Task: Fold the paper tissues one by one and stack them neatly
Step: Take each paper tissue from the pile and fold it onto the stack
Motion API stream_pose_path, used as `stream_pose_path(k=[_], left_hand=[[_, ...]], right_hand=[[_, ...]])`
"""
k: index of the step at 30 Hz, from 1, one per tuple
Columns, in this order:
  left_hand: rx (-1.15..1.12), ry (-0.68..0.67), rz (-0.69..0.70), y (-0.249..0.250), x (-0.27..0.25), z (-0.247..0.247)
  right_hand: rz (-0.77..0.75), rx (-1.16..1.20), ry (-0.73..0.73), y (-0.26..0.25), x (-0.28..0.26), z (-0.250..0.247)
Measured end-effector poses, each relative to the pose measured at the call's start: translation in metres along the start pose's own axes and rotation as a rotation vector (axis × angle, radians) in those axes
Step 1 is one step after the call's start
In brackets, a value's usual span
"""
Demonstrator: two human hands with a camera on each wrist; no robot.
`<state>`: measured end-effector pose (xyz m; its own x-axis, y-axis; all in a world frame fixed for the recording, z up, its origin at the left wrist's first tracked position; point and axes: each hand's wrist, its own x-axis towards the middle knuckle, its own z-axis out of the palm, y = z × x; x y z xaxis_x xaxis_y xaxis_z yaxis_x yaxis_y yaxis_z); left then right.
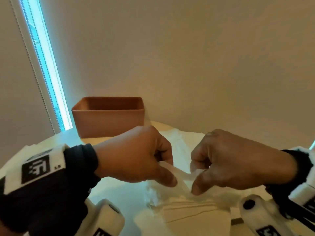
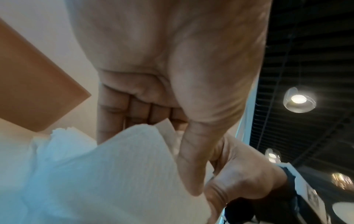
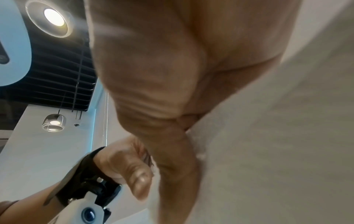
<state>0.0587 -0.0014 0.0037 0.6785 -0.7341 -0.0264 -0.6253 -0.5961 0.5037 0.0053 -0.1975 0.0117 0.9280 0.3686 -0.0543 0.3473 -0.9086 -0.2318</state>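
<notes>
Both hands are pinching one white tissue (image 1: 183, 177) just above the table (image 1: 56, 137): the left hand (image 1: 134, 155) is clamping its edge between thumb and curled fingers, and the right hand (image 1: 238, 159) is gripping it the same way close beside. More tissues (image 1: 185, 206) are lying flat on the table under and behind them. Beyond the left hand a terracotta box (image 1: 109, 114) is standing near the wall (image 1: 187, 57), beside a window strip (image 1: 44, 65).
</notes>
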Motion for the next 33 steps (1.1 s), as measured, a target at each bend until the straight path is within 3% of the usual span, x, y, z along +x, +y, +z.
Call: stream_pose_path(k=[3, 9, 14, 16, 19, 25, 30, 33], left_hand=[[-0.157, 0.010, -0.002, -0.005, -0.007, -0.010], [-0.350, 0.206, -0.070, -0.015, -0.010, -0.015], [-0.388, 0.747, -0.037, -0.009, -0.020, -0.035], [-0.409, 0.886, -0.018, -0.009, -0.030, -0.048], [-0.493, 0.908, -0.021, -0.014, -0.046, -0.059], [-0.438, 0.976, -0.024, -0.023, -0.080, -0.053], [-0.879, 0.762, 0.027, -0.032, -0.108, -0.054], [-0.755, 0.875, -0.011, -0.043, -0.127, -0.053]], right_hand=[[-0.022, 0.125, -0.033, -0.003, 0.009, -0.011], [-0.050, 0.307, -0.118, -0.004, 0.024, -0.037], [-0.142, 0.329, 0.053, -0.019, 0.036, -0.080], [-0.199, 0.391, 0.164, -0.028, 0.042, -0.103], [-0.291, 0.552, 0.208, -0.046, 0.052, -0.133], [-0.503, 0.786, 0.114, -0.094, 0.075, -0.154], [-0.627, 0.973, 0.058, -0.131, 0.096, -0.137], [-0.592, 0.984, 0.080, -0.144, 0.110, -0.132]])
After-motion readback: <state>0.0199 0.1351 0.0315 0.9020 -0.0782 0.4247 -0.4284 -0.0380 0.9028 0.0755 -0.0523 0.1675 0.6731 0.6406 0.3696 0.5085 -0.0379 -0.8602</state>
